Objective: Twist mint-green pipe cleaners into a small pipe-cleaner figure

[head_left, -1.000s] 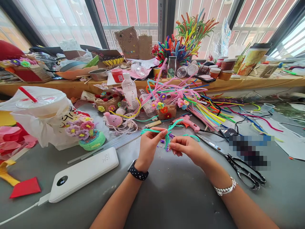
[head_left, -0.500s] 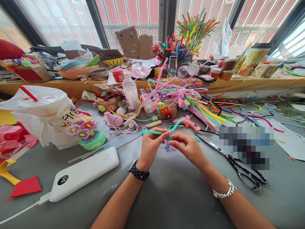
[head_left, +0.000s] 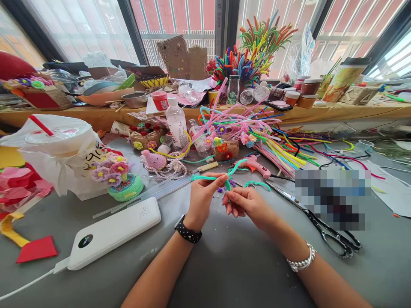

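Observation:
A mint-green pipe cleaner (head_left: 236, 167) is bent and crossed between my two hands over the grey table. My left hand (head_left: 203, 193) pinches it near the crossing, and one length runs out to the left past the fingers. Just below the crossing, my right hand (head_left: 248, 203) grips a downward end between thumb and fingers. Another mint-green pipe cleaner piece (head_left: 258, 184) lies on the table beyond the right hand. Purple bits (head_left: 221, 189) are scattered behind the hands, partly covered by them.
Black-handled scissors (head_left: 330, 231) lie to the right, near a pink glue gun (head_left: 257, 165). At left are a white power bank (head_left: 117, 233), a potted flower craft (head_left: 125, 187) and a bagged drink cup (head_left: 59, 149). Many coloured pipe cleaners (head_left: 282, 152) spread across the back.
My right hand has moved slightly down and left, drawing its end of the pipe cleaner downward. The left hand stays nearly still at the crossing.

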